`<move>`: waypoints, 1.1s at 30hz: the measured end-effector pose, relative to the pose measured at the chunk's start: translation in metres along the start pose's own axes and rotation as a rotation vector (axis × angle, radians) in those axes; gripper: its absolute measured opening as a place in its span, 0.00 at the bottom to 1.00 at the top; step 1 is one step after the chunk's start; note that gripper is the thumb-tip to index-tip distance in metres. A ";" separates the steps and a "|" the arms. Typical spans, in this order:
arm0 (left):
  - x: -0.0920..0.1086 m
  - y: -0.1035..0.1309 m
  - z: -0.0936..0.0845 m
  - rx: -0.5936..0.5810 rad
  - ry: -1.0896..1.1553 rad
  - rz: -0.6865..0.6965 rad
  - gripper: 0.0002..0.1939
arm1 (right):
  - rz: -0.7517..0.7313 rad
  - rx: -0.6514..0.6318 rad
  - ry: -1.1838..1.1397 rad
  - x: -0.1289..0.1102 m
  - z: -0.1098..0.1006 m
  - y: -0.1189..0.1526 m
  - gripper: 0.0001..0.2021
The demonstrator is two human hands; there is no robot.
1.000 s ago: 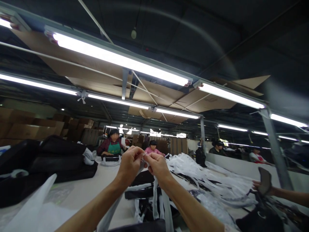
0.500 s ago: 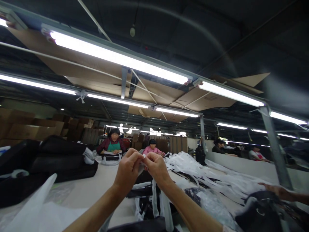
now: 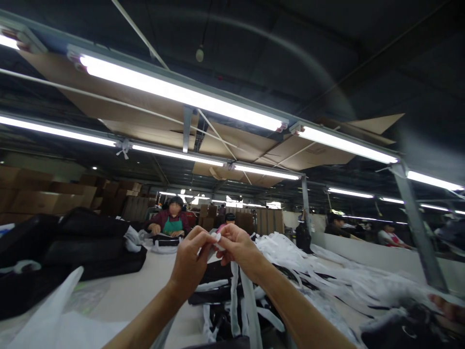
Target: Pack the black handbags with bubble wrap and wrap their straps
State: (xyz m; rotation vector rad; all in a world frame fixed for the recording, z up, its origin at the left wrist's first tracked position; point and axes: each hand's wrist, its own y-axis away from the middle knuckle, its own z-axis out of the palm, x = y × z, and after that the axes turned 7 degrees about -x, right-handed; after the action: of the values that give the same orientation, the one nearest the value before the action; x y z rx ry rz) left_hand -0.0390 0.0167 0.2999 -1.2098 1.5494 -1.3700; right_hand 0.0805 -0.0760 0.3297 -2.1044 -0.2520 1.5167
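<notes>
My left hand (image 3: 192, 259) and my right hand (image 3: 238, 249) meet at the middle of the view, raised above the table. Fingers of both pinch a small piece of white material (image 3: 218, 237) between them. Below my right hand, white strips (image 3: 249, 305) hang down over black fabric pieces (image 3: 221, 317). The far end of the white material is partly hidden by my fingers.
Black padded items (image 3: 90, 240) lie at the left of the table (image 3: 123, 286). A heap of white strips (image 3: 279, 249) spreads to the right. One person (image 3: 172, 225) sits opposite. At the lower right, another person's hand (image 3: 446, 308) is near a black bag (image 3: 403, 329).
My right hand has shifted slightly right, and more white material shows between my fingers. The other person's hand and the black bag at the right have moved right and down.
</notes>
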 end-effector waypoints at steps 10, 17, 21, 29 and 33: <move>-0.006 -0.011 -0.001 -0.084 -0.055 -0.089 0.06 | -0.043 -0.099 0.360 -0.032 -0.009 -0.010 0.08; -0.004 -0.027 -0.006 -0.152 -0.068 -0.109 0.08 | -0.338 0.200 0.534 -0.027 -0.002 -0.019 0.07; 0.008 -0.036 -0.009 -0.171 -0.052 -0.200 0.04 | -0.305 0.218 0.404 -0.014 -0.002 -0.028 0.07; 0.009 -0.026 -0.005 -0.255 0.106 -0.266 0.10 | -0.184 0.072 0.175 -0.019 -0.012 -0.024 0.14; 0.004 -0.028 -0.006 -0.257 -0.037 -0.063 0.04 | -0.111 0.102 0.088 -0.017 -0.019 -0.023 0.14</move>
State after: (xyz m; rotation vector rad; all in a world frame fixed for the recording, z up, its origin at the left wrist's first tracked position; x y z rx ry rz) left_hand -0.0411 0.0151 0.3282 -1.4404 1.7124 -1.2067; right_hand 0.0954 -0.0696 0.3599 -2.0359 -0.2498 1.3418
